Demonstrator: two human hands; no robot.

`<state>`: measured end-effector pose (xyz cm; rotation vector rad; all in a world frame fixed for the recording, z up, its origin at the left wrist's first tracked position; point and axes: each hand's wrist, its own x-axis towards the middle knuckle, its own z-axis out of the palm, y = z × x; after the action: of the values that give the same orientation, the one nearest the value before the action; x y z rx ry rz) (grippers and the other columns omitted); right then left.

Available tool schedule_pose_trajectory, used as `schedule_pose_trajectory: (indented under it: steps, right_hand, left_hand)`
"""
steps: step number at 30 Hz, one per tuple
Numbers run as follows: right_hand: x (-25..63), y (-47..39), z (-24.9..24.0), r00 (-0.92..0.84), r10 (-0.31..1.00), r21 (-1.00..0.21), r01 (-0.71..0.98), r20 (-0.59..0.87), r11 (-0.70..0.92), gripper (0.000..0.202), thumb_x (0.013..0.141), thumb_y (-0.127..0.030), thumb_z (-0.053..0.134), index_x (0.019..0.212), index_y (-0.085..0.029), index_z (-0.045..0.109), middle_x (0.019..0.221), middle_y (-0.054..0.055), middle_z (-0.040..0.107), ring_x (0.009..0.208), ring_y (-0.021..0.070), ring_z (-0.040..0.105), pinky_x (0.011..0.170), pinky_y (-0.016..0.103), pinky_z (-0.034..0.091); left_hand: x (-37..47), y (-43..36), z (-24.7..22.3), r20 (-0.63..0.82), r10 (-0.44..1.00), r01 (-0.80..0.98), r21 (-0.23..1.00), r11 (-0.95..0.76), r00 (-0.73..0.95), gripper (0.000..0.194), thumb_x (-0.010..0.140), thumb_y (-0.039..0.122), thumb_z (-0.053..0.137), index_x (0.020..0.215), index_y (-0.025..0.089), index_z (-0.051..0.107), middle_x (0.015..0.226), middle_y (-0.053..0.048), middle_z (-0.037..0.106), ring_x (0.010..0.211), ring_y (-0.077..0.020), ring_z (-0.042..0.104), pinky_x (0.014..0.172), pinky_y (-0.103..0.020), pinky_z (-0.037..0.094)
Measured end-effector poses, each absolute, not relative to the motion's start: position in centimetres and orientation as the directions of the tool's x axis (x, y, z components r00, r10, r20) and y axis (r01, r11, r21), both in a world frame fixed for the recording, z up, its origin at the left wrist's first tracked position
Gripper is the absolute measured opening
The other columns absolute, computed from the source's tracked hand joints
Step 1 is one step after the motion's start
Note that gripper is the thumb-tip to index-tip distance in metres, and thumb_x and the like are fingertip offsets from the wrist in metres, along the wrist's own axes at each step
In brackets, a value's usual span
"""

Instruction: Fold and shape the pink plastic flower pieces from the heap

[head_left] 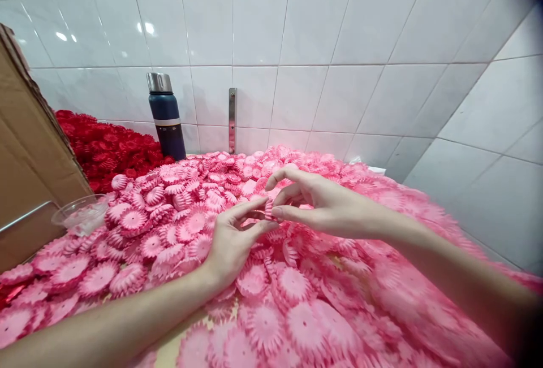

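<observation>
In the middle of the view, my left hand (232,243) pinches a small pink artificial-flower petal disc (268,207) between thumb and fingertips. From the other side, my right hand (311,198) closes on the same disc, its thumb at the edge and its index finger arched above. The disc is turned nearly edge-on, so its face is mostly hidden. Under and around both hands spreads a deep heap of pink petal discs (294,283), with frilled edges and, on many, a small centre hole. Those on the left have darker pink rims.
Behind the heap stands a dark blue bottle (166,119) with a steel cap, against a white tiled wall (314,17) bearing a metal bracket (232,119). Red petal discs (110,147) pile up at back left, near a cardboard box (34,130) and a clear plastic bowl (82,215).
</observation>
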<state>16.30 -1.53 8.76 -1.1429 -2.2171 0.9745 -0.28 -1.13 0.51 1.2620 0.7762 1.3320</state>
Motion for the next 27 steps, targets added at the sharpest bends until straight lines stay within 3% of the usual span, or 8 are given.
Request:
schedule_pose_trajectory:
  steps: [10,27]
  right_hand:
    - [16.6,-1.2,8.6,-0.541,0.84,-0.769,0.525,0.029,0.365,0.026,0.087,-0.028,0.051,0.112,-0.023,0.045,0.091,0.003,0.069,0.074,0.0146,0.062,0.057,0.024,0.046]
    - [16.3,-0.7,7.8,-0.54,0.837,-0.768,0.497,0.092,0.404,0.027,0.082,-0.022,0.056,0.108,-0.021,0.048,0.088,0.004,0.068,0.076,0.0166,0.065,0.062,0.027,0.049]
  left_hand:
    - [-0.2,-1.0,0.4,0.242,0.961,-0.263,0.944,-0.202,0.13,0.016,0.061,0.018,0.079,0.07,0.014,0.067,0.07,0.001,0.067,0.068,-0.0105,0.062,0.067,-0.022,0.051]
    - [-0.2,-0.8,0.0,0.307,0.937,-0.221,0.938,-0.268,0.166,0.02,0.064,0.016,0.076,0.078,0.014,0.061,0.08,-0.001,0.063,0.077,-0.0127,0.06,0.073,-0.025,0.049]
